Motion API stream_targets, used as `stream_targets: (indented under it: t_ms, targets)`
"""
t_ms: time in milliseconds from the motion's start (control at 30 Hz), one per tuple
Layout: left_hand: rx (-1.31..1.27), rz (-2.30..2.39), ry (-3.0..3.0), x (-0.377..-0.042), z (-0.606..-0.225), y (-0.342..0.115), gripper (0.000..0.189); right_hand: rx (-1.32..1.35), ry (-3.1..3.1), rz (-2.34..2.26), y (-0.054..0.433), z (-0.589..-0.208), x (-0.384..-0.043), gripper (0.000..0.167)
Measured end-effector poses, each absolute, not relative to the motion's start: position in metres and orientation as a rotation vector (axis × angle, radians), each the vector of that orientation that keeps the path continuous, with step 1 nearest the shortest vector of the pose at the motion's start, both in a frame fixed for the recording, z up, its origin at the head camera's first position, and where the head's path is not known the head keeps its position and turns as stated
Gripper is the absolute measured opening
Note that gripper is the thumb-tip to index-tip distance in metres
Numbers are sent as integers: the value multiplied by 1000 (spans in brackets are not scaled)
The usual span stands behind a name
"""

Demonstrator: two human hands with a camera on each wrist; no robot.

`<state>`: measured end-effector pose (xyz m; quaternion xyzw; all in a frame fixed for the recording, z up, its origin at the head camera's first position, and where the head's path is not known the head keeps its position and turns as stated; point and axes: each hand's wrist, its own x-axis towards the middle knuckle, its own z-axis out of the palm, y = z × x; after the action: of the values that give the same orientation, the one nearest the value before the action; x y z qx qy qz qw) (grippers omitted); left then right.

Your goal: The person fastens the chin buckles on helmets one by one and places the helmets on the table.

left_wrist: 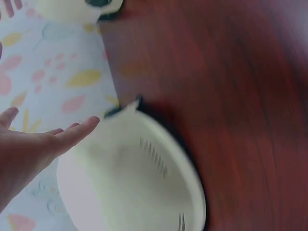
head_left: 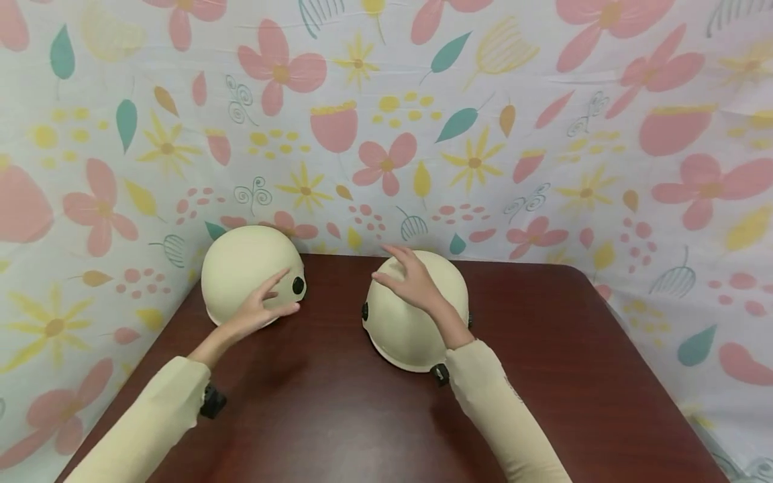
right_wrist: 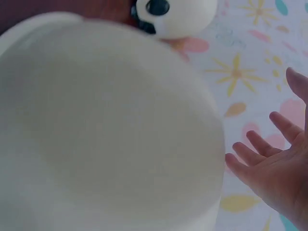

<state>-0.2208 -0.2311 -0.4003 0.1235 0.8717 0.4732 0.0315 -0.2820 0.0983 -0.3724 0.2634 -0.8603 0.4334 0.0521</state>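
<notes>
Two cream helmets with black side knobs sit dome up on a dark brown table. At the back left is the left helmet (head_left: 241, 261); my left hand (head_left: 258, 312) hovers in front of it with fingers spread, overlapping it in the head view. The right helmet (head_left: 410, 335) stands near the middle of the back edge. Over its top my right hand (head_left: 413, 278) is raised, fingers apart and holding nothing. In the right wrist view that helmet's dome (right_wrist: 115, 130) fills much of the picture, and the right hand (right_wrist: 279, 173) shows beside it.
The glossy wooden table (head_left: 338, 416) has a rounded back right corner. A white cloth (head_left: 531, 87) with pink, yellow and teal flowers and leaves hangs behind it and along both sides. A black wrist device (head_left: 213, 401) sits by the left sleeve.
</notes>
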Motion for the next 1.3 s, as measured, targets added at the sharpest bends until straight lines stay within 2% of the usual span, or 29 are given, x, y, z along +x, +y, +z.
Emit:
stream_targets:
  t_ms: [367, 800, 1067, 1300]
  targets:
    - [148, 1487, 2736, -217, -378, -288, 89, 886, -2662, 1410, 44, -382, -292, 63]
    - [2, 1480, 2862, -238, -396, -320, 95, 840, -2709, 1522, -3, -405, -305, 66]
    - [-132, 1740, 2798, -239, -418, -342, 100, 798, -2683, 1709, -46, -424, -307, 70]
    - [-184, 1844, 2677, -247, -433, -345, 105, 724, -2698, 1754, -60, -444, -312, 74]
